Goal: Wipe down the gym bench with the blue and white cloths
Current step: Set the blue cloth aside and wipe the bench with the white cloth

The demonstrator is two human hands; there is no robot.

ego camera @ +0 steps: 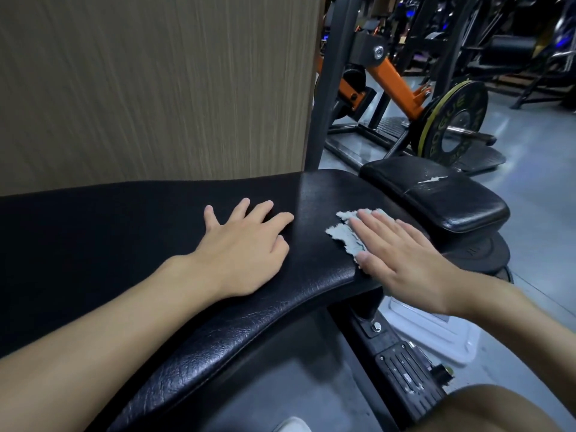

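- The pale cloth [349, 233] lies on the black surface [218, 322], near its right end
- My right hand [402, 260] presses it flat, fingers [378, 224] straight and close together
- My left hand [246, 247] rests beside it, fingers spread wide, holding nothing

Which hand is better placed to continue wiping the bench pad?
The right hand: it lies flat on the cloth on the bench pad. The left hand rests bare on the pad.
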